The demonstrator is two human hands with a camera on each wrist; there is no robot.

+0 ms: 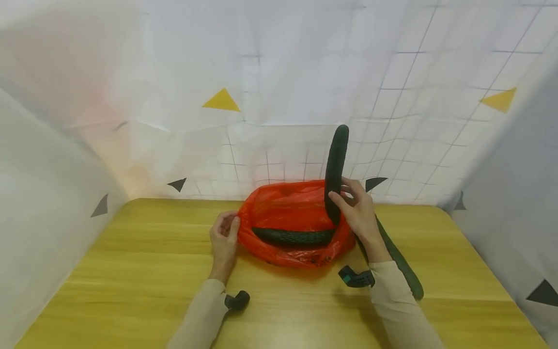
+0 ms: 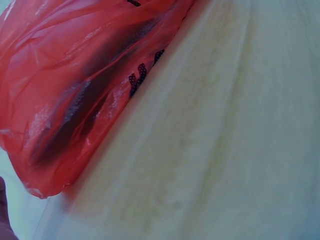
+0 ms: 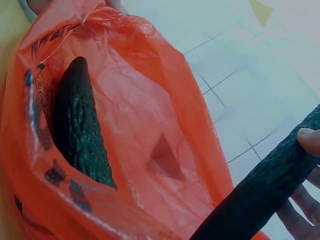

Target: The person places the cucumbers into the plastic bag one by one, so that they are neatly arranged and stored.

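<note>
A red plastic bag (image 1: pixel 283 206) lies on the table with its mouth spread wide. Inside it rests one dark green cucumber (image 1: pixel 296 237), its bumpy skin plain in the right wrist view. My left hand (image 1: pixel 224 237) pinches the bag's left rim between thumb and fingers. In my right hand (image 1: pixel 359 213) a second cucumber (image 1: pixel 335 165) is held nearly upright, thumb on one side and fingers on the other, its lower end within the bag's mouth at the right. Another cucumber (image 1: pixel 398 257) lies on the table, partly hidden under my right forearm.
The wooden table (image 1: pixel 144 257) ends at a white sheet wall (image 1: pixel 287 97) marked with grid lines and triangles. More white sheeting stands at the left and right sides. Each sleeve carries a black wrist camera (image 1: pixel 237 301).
</note>
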